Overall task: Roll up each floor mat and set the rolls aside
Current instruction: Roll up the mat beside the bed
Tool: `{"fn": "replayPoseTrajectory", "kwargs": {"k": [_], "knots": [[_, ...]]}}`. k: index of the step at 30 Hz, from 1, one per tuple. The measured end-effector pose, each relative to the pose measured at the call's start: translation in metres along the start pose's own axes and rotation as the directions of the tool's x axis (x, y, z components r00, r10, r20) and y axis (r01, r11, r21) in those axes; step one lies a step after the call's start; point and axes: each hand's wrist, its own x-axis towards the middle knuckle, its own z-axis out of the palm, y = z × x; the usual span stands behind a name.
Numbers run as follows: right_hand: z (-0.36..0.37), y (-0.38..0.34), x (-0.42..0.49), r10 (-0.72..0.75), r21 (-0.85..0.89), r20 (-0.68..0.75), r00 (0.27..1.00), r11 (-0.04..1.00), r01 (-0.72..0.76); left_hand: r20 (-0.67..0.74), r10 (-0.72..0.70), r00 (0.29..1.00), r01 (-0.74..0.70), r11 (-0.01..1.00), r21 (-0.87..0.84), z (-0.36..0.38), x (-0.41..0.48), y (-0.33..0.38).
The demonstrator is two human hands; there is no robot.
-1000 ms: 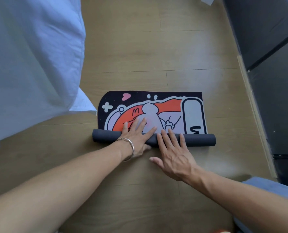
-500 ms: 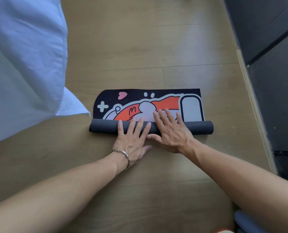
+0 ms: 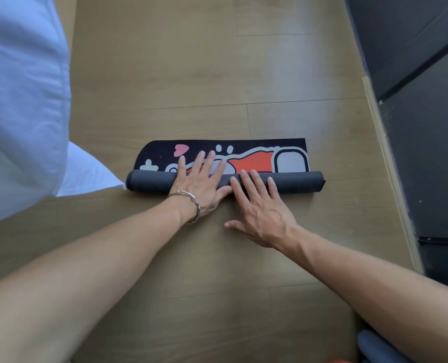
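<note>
- The floor mat (image 3: 291, 163) lies on the wooden floor (image 3: 191, 74), about mid-picture, and is rolled up most of the way.
- Its rolled part is a dark grey roll (image 3: 149, 182) lying crosswise in front of the person. A narrow strip of the mat lies flat on the far side, printed in black, orange, white and pink.
- The left hand (image 3: 199, 184) lies palm down across the roll, left of its middle. Its grip is wide: the fingers are straight and spread, and they reach over the roll onto the printed strip.
- A thin metal bracelet (image 3: 191, 203) sits on the left wrist.
- The right hand (image 3: 259, 208) is just beside the left one, near the middle of the roll. Its grip is wide too: four straight fingers rest on top of the roll, while the palm and outstretched thumb are over the floor on the near side.
- Neither hand curls round the mat; both press on it flat.
- White bedding (image 3: 21, 100) fills the left side, and one corner comes down close to the left end of the roll.
- A dark cabinet (image 3: 427, 153) stands along the right side, well apart from the mat.
- A blue-grey rounded thing (image 3: 374, 349) shows at the bottom right, partly hidden by the right forearm; I cannot tell what it is.
</note>
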Motion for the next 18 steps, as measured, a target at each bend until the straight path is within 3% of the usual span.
{"fn": "replayPoseTrajectory", "kwargs": {"k": [4, 8, 13, 18], "knots": [[-0.014, 0.010, 0.021, 0.007, -0.011, 0.026, 1.000, 1.000, -0.006, -0.156, 0.060, 0.986, -0.047, 0.995, 0.087, -0.003, -0.001, -0.002], [-0.030, 0.020, 0.044, 0.014, 0.017, 0.047, 0.999, 1.000, -0.015, -0.287, 0.062, 0.956, -0.006, 0.981, 0.193, 0.011, -0.014, 0.000], [-0.034, 0.023, 0.055, 0.033, 0.003, 0.063, 0.997, 0.999, -0.033, -0.218, 0.030, 0.975, 0.007, 0.985, 0.170, 0.011, -0.013, 0.008], [-0.024, 0.024, 0.042, 0.012, 0.013, -0.196, 0.981, 1.000, -0.010, -0.126, 0.047, 0.991, -0.036, 0.995, 0.089, -0.010, 0.012, -0.002]]}}
